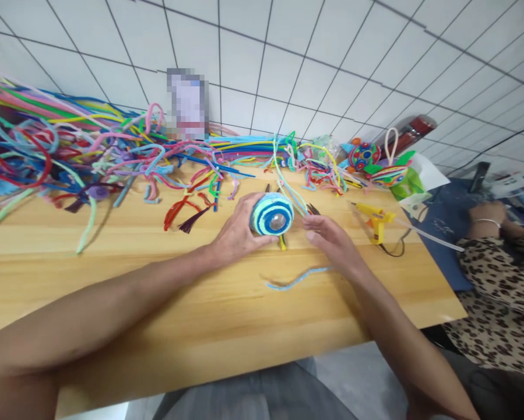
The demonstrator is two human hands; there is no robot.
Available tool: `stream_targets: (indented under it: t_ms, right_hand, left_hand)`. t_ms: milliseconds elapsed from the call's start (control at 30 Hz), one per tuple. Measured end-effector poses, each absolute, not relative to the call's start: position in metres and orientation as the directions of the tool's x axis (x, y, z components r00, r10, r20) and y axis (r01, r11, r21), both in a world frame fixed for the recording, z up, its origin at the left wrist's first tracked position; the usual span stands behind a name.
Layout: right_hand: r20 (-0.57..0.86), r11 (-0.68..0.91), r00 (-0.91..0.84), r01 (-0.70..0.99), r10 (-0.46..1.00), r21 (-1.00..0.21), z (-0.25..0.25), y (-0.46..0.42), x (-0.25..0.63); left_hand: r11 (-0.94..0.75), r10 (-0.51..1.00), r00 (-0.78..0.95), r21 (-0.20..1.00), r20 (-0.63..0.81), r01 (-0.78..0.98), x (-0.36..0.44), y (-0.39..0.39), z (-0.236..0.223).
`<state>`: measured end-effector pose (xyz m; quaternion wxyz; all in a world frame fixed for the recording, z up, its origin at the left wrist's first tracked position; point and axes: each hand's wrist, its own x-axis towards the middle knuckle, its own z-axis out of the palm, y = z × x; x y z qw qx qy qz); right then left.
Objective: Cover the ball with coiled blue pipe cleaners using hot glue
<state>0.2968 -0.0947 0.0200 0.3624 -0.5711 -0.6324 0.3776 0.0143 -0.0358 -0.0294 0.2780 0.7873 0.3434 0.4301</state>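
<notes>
My left hand [239, 228] is wrapped round the side of a round piece [262, 223] coiled with blue and mint-green pipe cleaner, a shiny clear centre facing up. Just right of it, my right hand [329, 236] pinches long, thin mint-green pipe cleaners [283, 178] that rise and curve back toward the wall. Dark pointed metal tips [313, 209] show behind my right fingers; the rest of that tool is hidden. A small yellow and dark tip [282, 242] pokes out beneath the coiled piece. Nearer me lies a loose light blue pipe cleaner [299, 280].
Heaped pipe cleaners [113, 146] in many colours line the wall side of the wooden table [178, 326]. To the right lie a yellow glue gun [375, 219] with its cord and finished colourful ornaments [388, 169]. A person in a leopard-print sleeve [498, 262] sits at the right.
</notes>
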Motion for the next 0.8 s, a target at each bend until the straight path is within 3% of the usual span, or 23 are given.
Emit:
stream_targets:
  t_ms: [167,500,700,800]
  right_hand:
    - [0.035,0.105,-0.200,0.351,0.979,-0.930,0.016,-0.081,0.261]
    - [0.113,0.140,-0.093,0.376,0.989,-0.916,0.005,-0.066,0.256]
    - [0.028,0.086,-0.114,0.540,0.993,-0.837,0.029,-0.072,0.289]
    - [0.035,0.014,0.022,0.632,0.999,-0.775,0.039,-0.090,0.332]
  left_hand:
    - [-0.612,0.774,0.398,0.743,0.492,0.272,0.011,-0.037,-0.031]
    - [-0.679,0.690,0.531,0.694,0.492,0.240,0.005,-0.035,-0.029]
    - [-0.632,0.737,0.513,0.717,0.440,0.294,0.002,-0.026,-0.026]
    - [-0.627,0.737,0.516,0.728,0.438,0.277,0.001,-0.025,-0.026]
